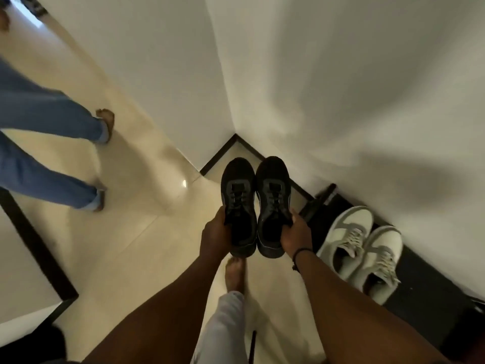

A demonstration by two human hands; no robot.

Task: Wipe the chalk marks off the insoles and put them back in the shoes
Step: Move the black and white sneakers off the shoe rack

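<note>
Carrying: a pair of black shoes is held in the air above the floor (pixel 147 232), one shoe per hand, toes pointing away toward the wall corner; in my judgement this is the fetching step, before any wiping.
Own foot: a bare foot (pixel 235 274) and a pale trouser leg (pixel 223 327) stand on the floor directly below the held pair.
Left hand: the left hand (pixel 214 236) grips the left black shoe (pixel 239 206) at its collar, fingers curled over the outer side, thumb at the opening.
Right hand: the right hand (pixel 294 235), with a dark band on its wrist, grips the right black shoe (pixel 273 203) the same way on its outer side.
Insoles: not visible; the shoe openings are too dark to tell whether the insoles lie inside, and no chalk marks can be seen.
Beside, to the right: a pair of white sneakers (pixel 359 250) rests on a dark low rack (pixel 420 292) against the right wall, near the held pair but apart from it.
Farther left: another person in blue jeans (pixel 49 143) stands barefoot on the floor, well apart from the shoes.
Far: the two white walls meet in a corner (pixel 235 136) with a dark skirting, just beyond the shoe toes.
Next move, as a judgement: the shoes need setting down somewhere steady so a hand is free to pull each insole out by its heel end; a cloth for wiping is not in view and would have to be found.
</note>
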